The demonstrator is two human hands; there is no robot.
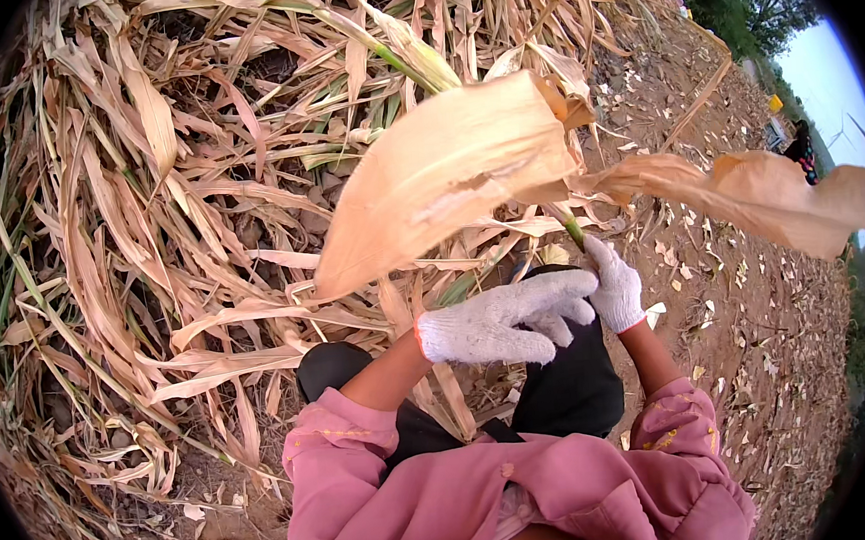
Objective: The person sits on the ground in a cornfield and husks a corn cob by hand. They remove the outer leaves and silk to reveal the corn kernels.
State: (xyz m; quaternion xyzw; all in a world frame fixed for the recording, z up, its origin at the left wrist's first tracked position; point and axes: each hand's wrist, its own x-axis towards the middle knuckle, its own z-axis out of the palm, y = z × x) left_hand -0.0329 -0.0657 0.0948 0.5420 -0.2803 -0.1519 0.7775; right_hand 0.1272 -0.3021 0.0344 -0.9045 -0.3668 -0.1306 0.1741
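Both my hands wear white knitted gloves with orange cuffs. My right hand [615,281] grips the green lower part of a corn stalk [571,226] just beyond my knee. Beside it, my left hand [511,321] has its fingers apart and holds nothing that I can see; its fingertips lie close to the right glove. A broad dry corn leaf [448,171] spreads above my left hand and hides part of the stalk. Behind that leaf, an ear of corn in its husk [417,53] shows at the top. Another dry leaf [750,187] reaches out to the right.
Cut, dry corn stalks and leaves [202,196] lie heaped at the left and ahead. Bare brown soil [739,346] with scattered pale leaf scraps stretches along the right. Farther off at the right are a person in dark, patterned clothing [802,154], a yellow object [775,103] and trees [730,1].
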